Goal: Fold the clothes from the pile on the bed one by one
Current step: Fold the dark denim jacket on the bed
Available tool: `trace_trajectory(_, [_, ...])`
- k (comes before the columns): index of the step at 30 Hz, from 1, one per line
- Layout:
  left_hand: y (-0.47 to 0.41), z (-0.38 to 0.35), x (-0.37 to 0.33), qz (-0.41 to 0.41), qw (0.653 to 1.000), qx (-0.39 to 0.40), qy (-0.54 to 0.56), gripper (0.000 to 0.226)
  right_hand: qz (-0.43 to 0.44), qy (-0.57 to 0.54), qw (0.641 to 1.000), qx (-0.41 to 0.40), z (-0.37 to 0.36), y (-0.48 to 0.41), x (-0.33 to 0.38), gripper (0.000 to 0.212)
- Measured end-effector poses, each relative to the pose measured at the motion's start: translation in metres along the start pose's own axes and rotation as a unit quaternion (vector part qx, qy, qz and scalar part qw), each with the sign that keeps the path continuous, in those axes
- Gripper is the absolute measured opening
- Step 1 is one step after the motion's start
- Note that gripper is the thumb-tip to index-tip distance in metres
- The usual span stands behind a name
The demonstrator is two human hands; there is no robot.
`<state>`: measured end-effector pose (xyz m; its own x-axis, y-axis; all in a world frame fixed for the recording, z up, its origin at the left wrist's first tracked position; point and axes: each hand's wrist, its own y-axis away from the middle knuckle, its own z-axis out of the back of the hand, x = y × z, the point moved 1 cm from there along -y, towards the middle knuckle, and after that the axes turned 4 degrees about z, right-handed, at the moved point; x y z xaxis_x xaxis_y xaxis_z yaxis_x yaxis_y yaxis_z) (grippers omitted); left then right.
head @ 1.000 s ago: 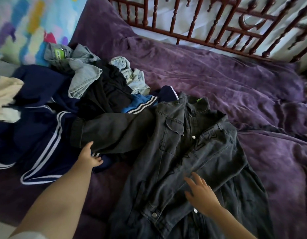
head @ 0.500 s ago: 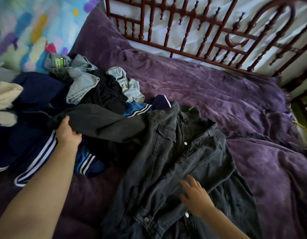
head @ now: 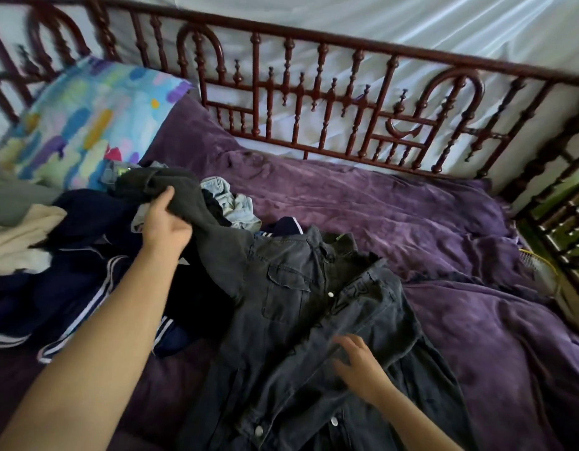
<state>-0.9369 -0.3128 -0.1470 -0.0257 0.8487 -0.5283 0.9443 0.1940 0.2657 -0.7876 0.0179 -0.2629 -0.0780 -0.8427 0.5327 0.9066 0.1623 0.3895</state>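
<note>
A dark grey denim jacket (head: 291,307) lies spread front-up on the purple bedspread (head: 412,222). My left hand (head: 163,222) grips its left sleeve (head: 184,203) and holds it raised over the pile of clothes (head: 70,255) at the left. That pile holds navy striped garments, light blue denim and a cream piece. My right hand (head: 359,366) rests flat, fingers spread, on the jacket's lower front near the snap buttons.
A dark red turned-wood bed rail (head: 314,102) runs along the far side and down the right edge. A colourful pillow (head: 86,122) leans at the back left. Bare bedspread stretches to the right of the jacket.
My left hand took hold of the jacket sleeve and lifted it up and away over the pile. My right hand stayed pressed on the jacket front. The view tilted up.
</note>
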Motion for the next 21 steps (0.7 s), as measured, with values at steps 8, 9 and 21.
trace_trajectory(8, [0.147,0.049,0.185,0.128,0.888,0.116,-0.426,0.045,-0.178,-0.691,0.696,-0.085,-0.001,0.019,-0.045,0.034])
trace_trajectory(9, [0.164,0.073,0.206,0.187,0.831,0.147,-0.503,0.052,-0.208,-0.712,0.664,-0.096,-0.008,0.025,-0.059,0.039])
trace_trajectory(21, [0.169,0.195,0.203,0.272,0.518,0.049,-0.81,0.012,-0.394,-0.406,0.822,-0.061,-0.116,0.064,-0.17,0.053])
